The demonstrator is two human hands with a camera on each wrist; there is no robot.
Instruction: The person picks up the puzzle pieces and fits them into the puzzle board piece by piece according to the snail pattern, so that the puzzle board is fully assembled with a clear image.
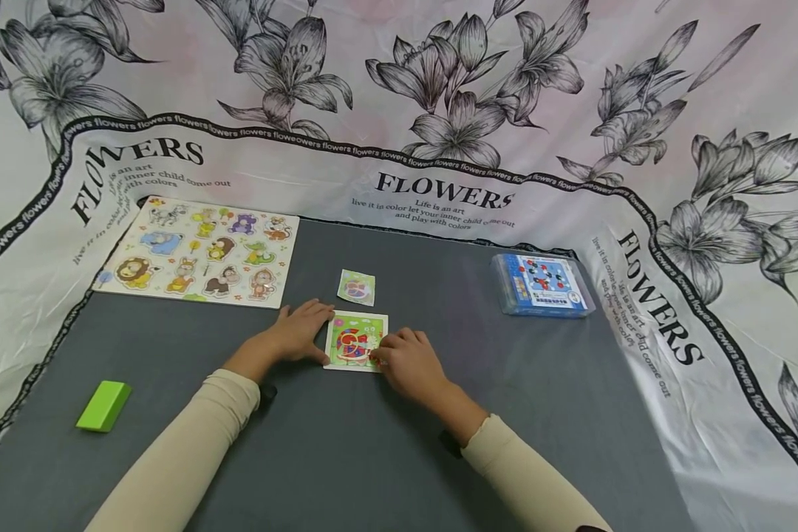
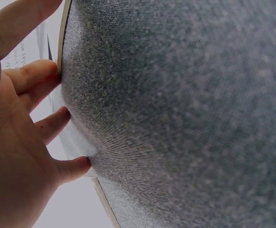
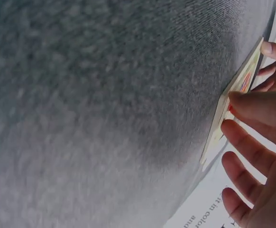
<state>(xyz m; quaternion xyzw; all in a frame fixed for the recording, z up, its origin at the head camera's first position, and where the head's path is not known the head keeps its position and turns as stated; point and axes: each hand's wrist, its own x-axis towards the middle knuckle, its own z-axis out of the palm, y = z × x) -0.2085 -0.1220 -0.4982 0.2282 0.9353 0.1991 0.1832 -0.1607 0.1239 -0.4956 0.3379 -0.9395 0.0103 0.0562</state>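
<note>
A small picture puzzle board (image 1: 339,321) with a pale border, a green ground and a red figure lies flat on the grey cloth. My left hand (image 1: 295,332) is at its left edge, thumb by the near corner and fingertips by the far corner. Those fingers look spread and fairly straight in the left wrist view. From the right, my right hand (image 1: 412,366) pinches a small reddish puzzle piece (image 3: 230,108) at the board's right side, with thumb and forefinger. Most of the piece is hidden by the fingertips; the other right fingers are loosely bent.
A small picture card (image 1: 356,287) lies just beyond the board. Farther left is a large animal puzzle board (image 1: 193,255). A green block (image 1: 104,406) sits at the near left, and a blue plastic box (image 1: 545,284) at the far right. Flower-printed cloth (image 1: 439,199) borders the table.
</note>
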